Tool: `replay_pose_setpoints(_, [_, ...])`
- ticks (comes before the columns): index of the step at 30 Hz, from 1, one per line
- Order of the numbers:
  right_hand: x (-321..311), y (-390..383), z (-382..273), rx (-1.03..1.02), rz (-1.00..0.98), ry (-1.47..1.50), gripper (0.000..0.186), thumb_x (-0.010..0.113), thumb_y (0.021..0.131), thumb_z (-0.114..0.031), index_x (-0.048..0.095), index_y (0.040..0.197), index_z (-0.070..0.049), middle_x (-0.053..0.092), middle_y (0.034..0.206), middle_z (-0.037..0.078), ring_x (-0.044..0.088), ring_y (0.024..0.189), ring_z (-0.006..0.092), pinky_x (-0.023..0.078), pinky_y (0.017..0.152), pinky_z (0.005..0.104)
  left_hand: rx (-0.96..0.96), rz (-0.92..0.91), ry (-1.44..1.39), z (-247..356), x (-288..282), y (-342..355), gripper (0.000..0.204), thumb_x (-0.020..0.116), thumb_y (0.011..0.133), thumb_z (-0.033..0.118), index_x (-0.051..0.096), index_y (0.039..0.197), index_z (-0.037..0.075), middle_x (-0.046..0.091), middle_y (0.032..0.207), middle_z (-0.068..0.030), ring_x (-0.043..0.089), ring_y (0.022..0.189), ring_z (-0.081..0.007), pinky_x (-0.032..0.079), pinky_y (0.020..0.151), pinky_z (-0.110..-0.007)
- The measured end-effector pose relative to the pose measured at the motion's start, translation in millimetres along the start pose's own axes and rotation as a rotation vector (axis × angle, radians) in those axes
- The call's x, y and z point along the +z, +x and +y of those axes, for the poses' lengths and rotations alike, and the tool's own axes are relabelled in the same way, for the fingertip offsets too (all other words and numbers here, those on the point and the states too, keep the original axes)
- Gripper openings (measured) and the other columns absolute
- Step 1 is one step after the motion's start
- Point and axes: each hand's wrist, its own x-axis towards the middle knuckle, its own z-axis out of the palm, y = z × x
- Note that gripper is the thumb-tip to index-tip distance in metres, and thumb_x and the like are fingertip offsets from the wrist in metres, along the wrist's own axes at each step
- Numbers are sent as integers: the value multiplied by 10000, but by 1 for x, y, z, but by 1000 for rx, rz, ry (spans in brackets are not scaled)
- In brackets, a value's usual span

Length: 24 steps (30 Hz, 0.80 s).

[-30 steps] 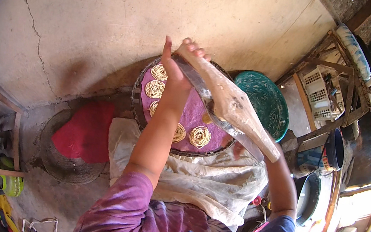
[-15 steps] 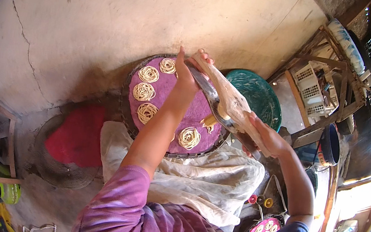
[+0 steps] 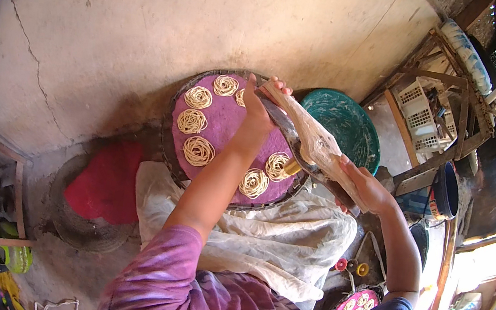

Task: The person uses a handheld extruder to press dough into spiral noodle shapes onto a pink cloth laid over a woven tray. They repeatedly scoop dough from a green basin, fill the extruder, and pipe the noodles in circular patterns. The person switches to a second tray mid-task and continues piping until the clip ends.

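Both my hands grip a long wooden hand press (image 3: 317,148), two bars laid together and slanting from upper left to lower right. My left hand (image 3: 261,104) is closed round its far end, and my right hand (image 3: 367,189) clasps the near right end. A brass-coloured cylinder (image 3: 292,166) sticks out below the middle of the press. Right beside its mouth lies a coil of pale dough strands (image 3: 276,166). Several similar coils, one of them a finished-looking spiral (image 3: 199,151), lie on the purple cloth (image 3: 226,177) of a round tray. My left forearm hides part of the cloth.
A green basin (image 3: 350,130) with whitish smears stands right of the tray. Whitish cloth (image 3: 250,236) drapes over my lap. At left, red cloth (image 3: 105,184) lies on a round grey object. A second tray of coils (image 3: 338,305) sits lower right, near a wooden rack (image 3: 400,127).
The strands under the cylinder were a loose hanging bunch; now they form a round coil on the cloth. The press and both hands have shifted slightly right and down.
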Motion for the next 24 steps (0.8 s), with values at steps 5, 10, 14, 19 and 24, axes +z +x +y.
replay_pose_setpoints(5, [-4, 19, 18, -44, -202, 438, 801, 265, 948, -691, 511, 1276, -3, 657, 788, 168, 613, 526, 213, 568, 567, 322, 18, -111, -62, -9, -18, 6, 482, 408, 935, 571, 542, 826, 121, 543, 715, -18, 525, 705, -203, 419, 709, -386])
replay_pose_setpoints(10, [44, 73, 49, -217, -216, 961, 764, 339, 927, -676, 449, 1354, -52, 667, 897, 208, 631, 513, 250, 569, 521, 316, 124, -192, -43, -2, -25, 6, 260, 552, 915, 420, 568, 830, 174, 587, 720, 54, 589, 710, -142, 428, 706, -388])
replay_pose_setpoints(14, [42, 108, 74, -40, -539, 988, 698, 396, 933, -608, 445, 1358, -57, 659, 837, 159, 602, 458, 197, 518, 444, 255, 178, -167, -94, 6, -26, 6, 212, 545, 926, 373, 553, 830, 184, 587, 725, 77, 597, 697, -130, 421, 694, -381])
replay_pose_setpoints(19, [44, 120, 69, -511, 129, -530, 334, 494, 960, -274, 600, 1231, -109, 598, 726, 72, 618, 621, 177, 507, 554, 309, 246, -61, -100, 31, 0, 10, 358, 448, 933, 505, 513, 805, 177, 526, 677, 53, 535, 635, -155, 402, 664, -377])
replay_pose_setpoints(24, [35, 88, 3, -358, 36, -527, 443, 422, 991, -439, 588, 1177, -73, 670, 793, 121, 634, 670, 180, 510, 578, 309, 209, -262, 28, 56, 45, 1, 310, 430, 973, 437, 525, 820, 184, 550, 680, 84, 575, 634, -120, 395, 677, -367])
